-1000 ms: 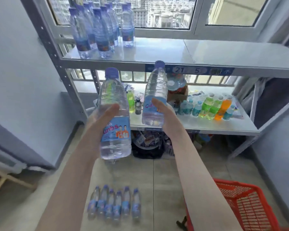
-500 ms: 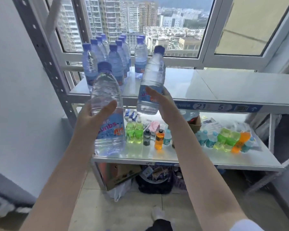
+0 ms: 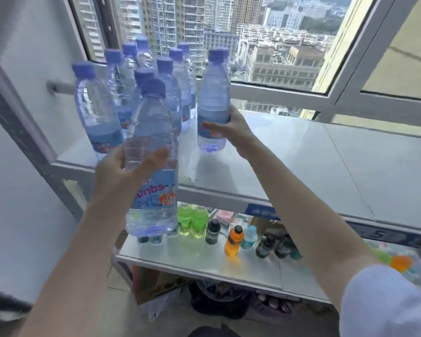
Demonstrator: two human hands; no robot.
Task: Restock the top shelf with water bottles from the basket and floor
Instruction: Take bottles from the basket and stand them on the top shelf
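Left hand (image 3: 122, 173) grips near bottle (image 3: 153, 127) — right hand (image 3: 233, 130) grips far bottle (image 3: 213, 93) at top shelf (image 3: 301, 161).

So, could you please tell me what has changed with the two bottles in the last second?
Both bottles rose. The right hand brought the right-hand bottle over the top shelf, right of the standing bottles; touchdown unclear. The left hand lifted the left-hand bottle to the shelf's front edge. Both grips stayed, as did the standing bottles.
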